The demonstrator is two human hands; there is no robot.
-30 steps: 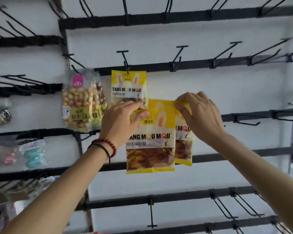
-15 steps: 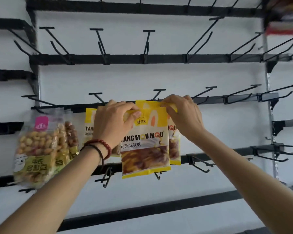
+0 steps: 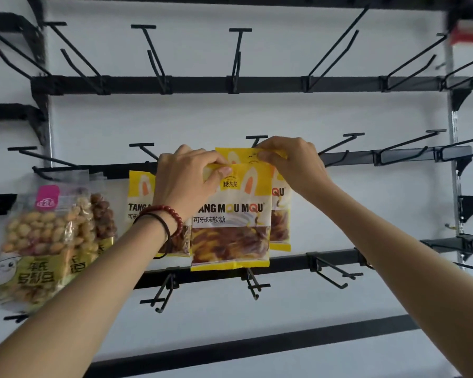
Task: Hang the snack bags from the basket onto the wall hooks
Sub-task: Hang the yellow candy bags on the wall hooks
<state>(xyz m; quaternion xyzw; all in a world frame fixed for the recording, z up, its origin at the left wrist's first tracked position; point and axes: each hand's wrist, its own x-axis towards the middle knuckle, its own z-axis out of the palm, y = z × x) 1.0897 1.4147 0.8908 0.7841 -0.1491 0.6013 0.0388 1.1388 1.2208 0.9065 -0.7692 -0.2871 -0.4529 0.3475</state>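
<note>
Both arms up, forearms converging. The left hand (image 3: 186,181) pinches the front bag (image 3: 230,214) top; right hand (image 3: 292,162) pinches the rear bag (image 3: 280,227) top. Hands close, not touching.

- Held yellow snack bag (image 3: 230,214): printed plastic film, smooth, slight sheen.
- Hung nut bag (image 3: 38,241): clear plastic, glossy, wrinkled.
- Wire hook (image 3: 240,30) and rail (image 3: 202,84): black metal, matt coating.
- Back wall (image 3: 202,118): white, smooth, matt.
- Wrist bracelet (image 3: 176,218): red beads, polished.
</note>
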